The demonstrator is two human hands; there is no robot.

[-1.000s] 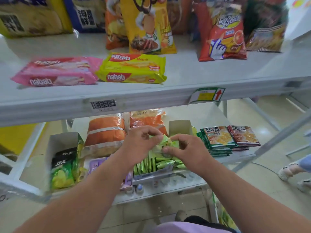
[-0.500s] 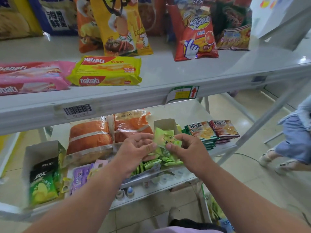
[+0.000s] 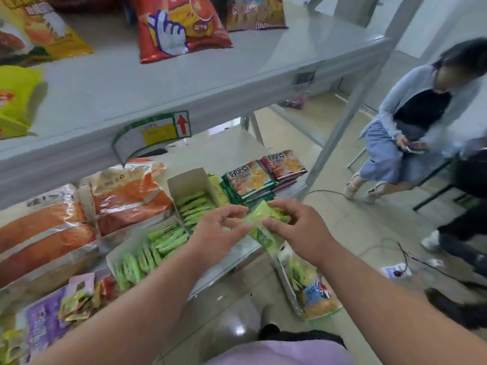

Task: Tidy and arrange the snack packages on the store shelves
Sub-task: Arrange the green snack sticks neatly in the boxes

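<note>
Both hands hold small green snack packets (image 3: pixel 259 225) just in front of the lower shelf's edge. My left hand (image 3: pixel 218 230) pinches their left side and my right hand (image 3: pixel 297 230) pinches the right side. Behind and left of the hands stands an open white box (image 3: pixel 189 180) with several green packets (image 3: pixel 168 238) upright in it. Right of the box lie stacks of flat cracker packs (image 3: pixel 253 177). Orange bagged packs (image 3: pixel 126 198) lie at the left of the lower shelf (image 3: pixel 237 148).
The upper shelf (image 3: pixel 184 83) carries a red chip bag (image 3: pixel 179 27) and yellow bags (image 3: pixel 34 32). A price tag (image 3: pixel 155 133) hangs from its edge. Purple packets (image 3: pixel 44 322) sit bottom left. A bag of snacks (image 3: pixel 308 288) stands on the floor. A seated person (image 3: pixel 411 122) is at right.
The view has swung right and closer to the lower shelf. Both hands have lifted green packets out of the box and carried them right, past the shelf's front edge.
</note>
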